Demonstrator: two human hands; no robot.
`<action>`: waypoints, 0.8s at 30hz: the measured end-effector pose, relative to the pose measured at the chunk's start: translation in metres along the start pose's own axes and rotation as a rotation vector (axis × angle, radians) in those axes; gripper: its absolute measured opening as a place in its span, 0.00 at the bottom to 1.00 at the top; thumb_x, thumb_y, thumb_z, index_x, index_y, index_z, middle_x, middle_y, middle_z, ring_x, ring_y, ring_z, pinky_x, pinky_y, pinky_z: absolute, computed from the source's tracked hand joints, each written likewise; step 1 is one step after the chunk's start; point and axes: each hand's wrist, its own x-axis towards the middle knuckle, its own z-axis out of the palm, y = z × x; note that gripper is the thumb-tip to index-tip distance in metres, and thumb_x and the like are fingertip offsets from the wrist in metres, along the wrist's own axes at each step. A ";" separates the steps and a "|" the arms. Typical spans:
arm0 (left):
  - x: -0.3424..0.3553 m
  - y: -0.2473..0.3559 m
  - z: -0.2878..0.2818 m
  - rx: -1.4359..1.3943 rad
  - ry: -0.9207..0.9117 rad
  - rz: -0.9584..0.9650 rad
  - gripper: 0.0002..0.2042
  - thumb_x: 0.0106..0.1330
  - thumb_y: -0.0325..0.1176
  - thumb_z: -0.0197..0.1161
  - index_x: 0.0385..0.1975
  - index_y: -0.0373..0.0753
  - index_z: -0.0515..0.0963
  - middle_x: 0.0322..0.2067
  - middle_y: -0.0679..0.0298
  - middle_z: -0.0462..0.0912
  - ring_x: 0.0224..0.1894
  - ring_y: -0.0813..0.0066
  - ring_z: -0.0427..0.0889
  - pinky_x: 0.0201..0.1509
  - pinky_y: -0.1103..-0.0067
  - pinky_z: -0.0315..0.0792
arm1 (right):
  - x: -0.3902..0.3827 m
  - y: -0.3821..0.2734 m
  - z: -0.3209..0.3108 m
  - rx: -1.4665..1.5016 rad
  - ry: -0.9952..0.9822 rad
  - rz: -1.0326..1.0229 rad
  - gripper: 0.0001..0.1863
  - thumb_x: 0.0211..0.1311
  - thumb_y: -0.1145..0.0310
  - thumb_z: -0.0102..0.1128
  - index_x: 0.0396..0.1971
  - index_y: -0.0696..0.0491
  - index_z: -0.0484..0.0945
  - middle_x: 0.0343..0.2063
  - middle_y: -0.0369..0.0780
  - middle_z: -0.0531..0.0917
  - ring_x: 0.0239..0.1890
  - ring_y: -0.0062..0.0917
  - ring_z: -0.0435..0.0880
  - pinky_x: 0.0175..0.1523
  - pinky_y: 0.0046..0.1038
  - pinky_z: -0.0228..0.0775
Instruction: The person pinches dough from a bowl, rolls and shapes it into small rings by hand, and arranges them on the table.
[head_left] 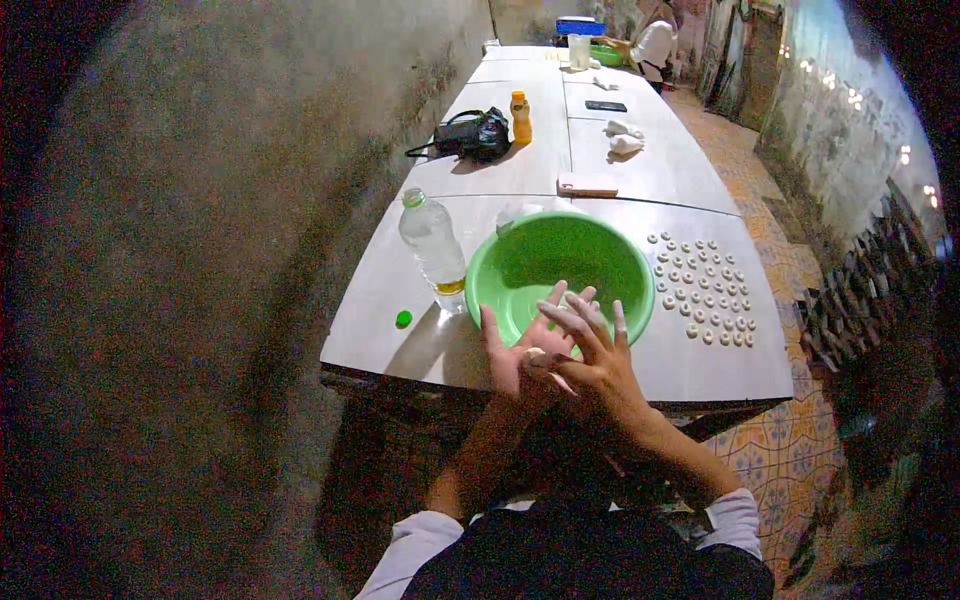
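Note:
Over the near rim of the green basin (483,300), my two hands come together. My left hand (512,365) faces palm up, its fingers stretched out. Across it lies my right hand (600,365), fingers spread and white powder on their tips. A small pale lump, apparently dough (537,356), shows between my left palm and the right thumb; part of it is hidden. To the right of the basin, small white dough rings (708,285) sit in rows on the white table (700,375); their centres look dented or holed.
A large clear bottle (432,240) stands left of the basin, near a green cap (403,319). Farther back are a black bag (480,137), an orange bottle (521,118), a flat pinkish box (588,186), white lumps (626,146) and a dark phone (606,106). Another person (655,45) works at the far end.

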 end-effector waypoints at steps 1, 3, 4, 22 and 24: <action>0.001 0.002 0.001 0.022 -0.010 -0.012 0.49 0.51 0.74 0.37 0.65 0.41 0.39 0.66 0.52 0.38 0.67 0.58 0.41 0.68 0.64 0.43 | 0.000 0.000 0.003 -0.005 0.003 -0.001 0.07 0.48 0.60 0.57 0.29 0.40 0.75 0.59 0.33 0.64 0.63 0.35 0.57 0.62 0.60 0.34; 0.002 0.007 0.002 0.046 -0.021 -0.020 0.49 0.51 0.74 0.37 0.65 0.41 0.38 0.66 0.52 0.38 0.68 0.58 0.40 0.68 0.64 0.42 | 0.000 0.000 0.013 -0.045 0.042 -0.027 0.07 0.48 0.60 0.57 0.30 0.39 0.76 0.59 0.34 0.64 0.63 0.35 0.57 0.62 0.60 0.33; 0.003 0.011 0.002 0.035 -0.020 -0.022 0.50 0.51 0.74 0.37 0.65 0.41 0.38 0.66 0.52 0.38 0.68 0.58 0.39 0.68 0.64 0.42 | 0.002 -0.003 0.012 -0.033 0.054 -0.025 0.08 0.46 0.60 0.58 0.30 0.39 0.75 0.58 0.33 0.65 0.63 0.34 0.58 0.63 0.60 0.33; 0.003 0.086 -0.039 -0.414 -0.392 -0.307 0.50 0.50 0.76 0.35 0.65 0.42 0.38 0.66 0.52 0.40 0.67 0.57 0.45 0.66 0.59 0.46 | 0.071 -0.003 0.038 0.067 0.025 0.024 0.08 0.46 0.59 0.61 0.30 0.32 0.79 0.56 0.30 0.68 0.62 0.30 0.60 0.64 0.57 0.24; 0.006 0.084 -0.026 -0.290 -0.135 -0.241 0.49 0.51 0.75 0.35 0.65 0.42 0.40 0.65 0.51 0.40 0.67 0.57 0.44 0.67 0.60 0.45 | 0.064 -0.004 0.038 -0.015 0.000 0.000 0.08 0.47 0.59 0.60 0.30 0.33 0.79 0.56 0.30 0.68 0.62 0.30 0.60 0.64 0.57 0.24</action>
